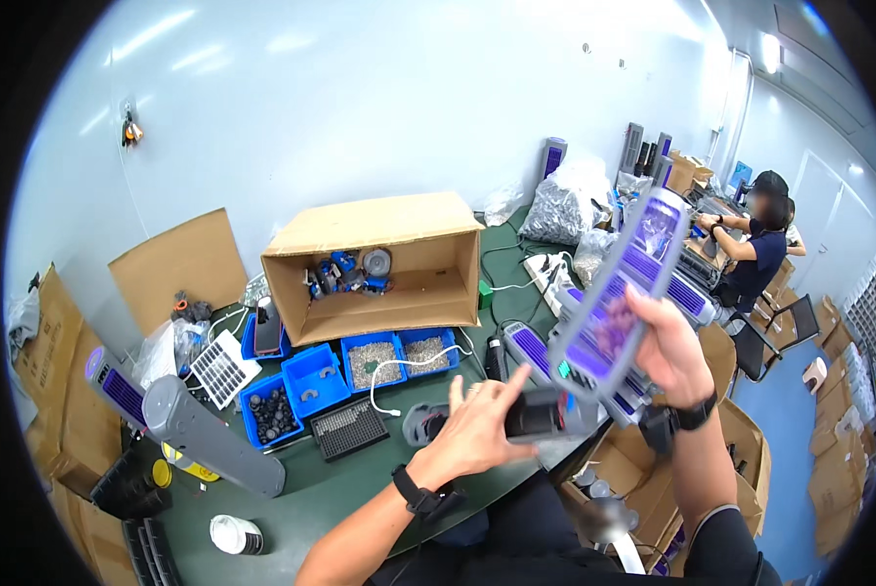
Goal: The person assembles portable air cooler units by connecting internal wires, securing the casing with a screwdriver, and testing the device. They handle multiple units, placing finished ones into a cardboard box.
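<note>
My right hand (670, 347) grips a long grey housing cover (628, 283) with a see-through purple grille, raised and tilted above the table's right side. Its fingers show through the purple panel. My left hand (479, 425) has its fingers spread over a grey elongated housing (553, 414) with a dark inside, lying at the table's front edge; I cannot tell whether it touches the housing. More purple-and-grey units (687, 298) lie behind and below the raised cover, partly hidden by it.
Blue bins (316, 379) with small parts stand in front of an open cardboard box (375, 220). A black grid tray (350, 430), a grey tower unit (213, 435) and a white tub (235, 535) are to the left. Cartons (633, 454) stand below right; a co-worker (762, 244) sits beyond.
</note>
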Motion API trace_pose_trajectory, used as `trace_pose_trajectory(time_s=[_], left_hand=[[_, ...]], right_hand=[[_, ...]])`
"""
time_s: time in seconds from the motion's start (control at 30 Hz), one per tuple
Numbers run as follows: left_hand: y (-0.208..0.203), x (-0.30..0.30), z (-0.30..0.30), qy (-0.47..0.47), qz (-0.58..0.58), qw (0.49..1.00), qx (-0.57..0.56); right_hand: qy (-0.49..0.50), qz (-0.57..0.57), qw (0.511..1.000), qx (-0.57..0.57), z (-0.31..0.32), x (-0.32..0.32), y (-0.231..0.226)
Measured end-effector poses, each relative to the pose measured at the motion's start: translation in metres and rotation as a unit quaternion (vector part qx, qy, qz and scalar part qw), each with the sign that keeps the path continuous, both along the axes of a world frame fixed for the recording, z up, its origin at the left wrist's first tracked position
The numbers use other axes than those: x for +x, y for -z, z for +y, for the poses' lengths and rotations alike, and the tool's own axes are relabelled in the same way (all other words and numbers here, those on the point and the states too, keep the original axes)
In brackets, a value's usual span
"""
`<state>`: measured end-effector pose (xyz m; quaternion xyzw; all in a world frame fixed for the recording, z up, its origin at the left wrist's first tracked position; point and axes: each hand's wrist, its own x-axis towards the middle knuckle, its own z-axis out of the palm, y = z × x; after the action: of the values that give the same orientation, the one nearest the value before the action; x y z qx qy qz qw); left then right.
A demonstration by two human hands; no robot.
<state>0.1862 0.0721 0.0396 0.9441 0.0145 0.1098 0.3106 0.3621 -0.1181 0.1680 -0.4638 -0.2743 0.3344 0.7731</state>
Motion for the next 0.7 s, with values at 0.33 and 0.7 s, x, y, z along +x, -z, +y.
trace_pose_trajectory(time_s=[0.33,0.7], left_hand=[[0.056,-0.165,0.101,-0.305,-0.259,0.837,-0.374],[0.047,-0.187,0.073,-0.331,-0.204,0.827,-0.406]], right_hand=[[-0.237,-0.016,0.971,-0.016,0.164,-0.070,-0.036],[-0.291,-0.043,0.954,-0.052,0.165,-0.077,-0.041]])
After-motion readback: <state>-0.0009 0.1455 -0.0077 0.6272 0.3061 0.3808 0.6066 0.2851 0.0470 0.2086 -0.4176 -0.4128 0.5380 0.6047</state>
